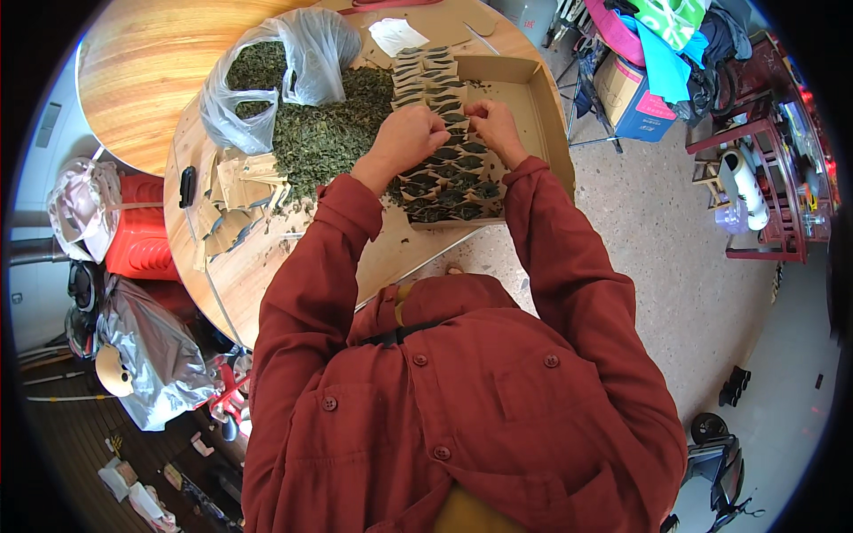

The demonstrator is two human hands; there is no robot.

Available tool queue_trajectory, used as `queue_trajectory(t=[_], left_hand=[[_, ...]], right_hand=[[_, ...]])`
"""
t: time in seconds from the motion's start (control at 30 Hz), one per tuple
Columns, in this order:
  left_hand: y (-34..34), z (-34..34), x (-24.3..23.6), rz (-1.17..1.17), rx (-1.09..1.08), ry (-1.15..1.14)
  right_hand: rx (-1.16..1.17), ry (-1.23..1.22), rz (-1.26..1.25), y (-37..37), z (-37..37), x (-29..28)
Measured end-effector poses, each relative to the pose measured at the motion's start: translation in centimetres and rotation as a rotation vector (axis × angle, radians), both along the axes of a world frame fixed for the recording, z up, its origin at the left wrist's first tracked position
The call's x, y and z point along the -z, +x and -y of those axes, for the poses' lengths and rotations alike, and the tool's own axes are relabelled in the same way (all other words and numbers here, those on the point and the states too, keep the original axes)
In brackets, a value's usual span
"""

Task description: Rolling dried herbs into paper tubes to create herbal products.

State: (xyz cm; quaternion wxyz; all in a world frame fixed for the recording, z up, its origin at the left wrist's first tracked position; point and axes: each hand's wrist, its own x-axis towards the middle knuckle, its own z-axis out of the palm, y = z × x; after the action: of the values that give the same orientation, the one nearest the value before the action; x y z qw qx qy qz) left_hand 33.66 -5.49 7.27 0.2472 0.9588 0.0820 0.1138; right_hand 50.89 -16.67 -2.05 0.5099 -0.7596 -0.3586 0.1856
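Over a shallow cardboard box (536,111) my left hand (410,135) is closed, its fingertips curled together above rows of small paper packets (449,169). My right hand (495,126) faces it from the right, thumb and fingers pinched together at the packets' edge. Whatever is between the fingers of either hand is too small to make out. The packets stand packed side by side, tan paper with dark leafy bits in their mouths. Left of the box spreads a heap of dried green leaves (329,133), partly inside a clear plastic bag (324,53).
Flat paper packets (244,182) lie in a loose pile at the left of the round wooden table (373,266), near a black pen-like object (187,186). Behind are a white paper piece (396,36) and cardboard. Red stools (142,231) stand left; a blue box (633,102) stands right.
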Motion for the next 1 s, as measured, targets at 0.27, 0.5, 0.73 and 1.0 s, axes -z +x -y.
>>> queue_trajectory(t=[0.27, 0.5, 0.73, 1.0], left_hand=[[-0.7, -1.4, -1.1, 0.043, -0.015, -0.09], [-2.3, -1.7, -0.8, 0.133, -0.071, -0.104], [-2.6, -1.7, 0.4, 0.109, -0.023, -0.035], [-0.2, -0.5, 1.4, 0.119, 0.022, 0.006]], right_hand=[[0.062, -0.01, -0.05, 0.5, 0.5, 0.7], [0.01, -0.114, -0.088, -0.5, 2.7, -1.8], [-0.305, -0.184, -0.219, -1.0, 8.4, -4.2], [-0.299, -0.04, -0.246, -2.8, 8.1, -3.9]])
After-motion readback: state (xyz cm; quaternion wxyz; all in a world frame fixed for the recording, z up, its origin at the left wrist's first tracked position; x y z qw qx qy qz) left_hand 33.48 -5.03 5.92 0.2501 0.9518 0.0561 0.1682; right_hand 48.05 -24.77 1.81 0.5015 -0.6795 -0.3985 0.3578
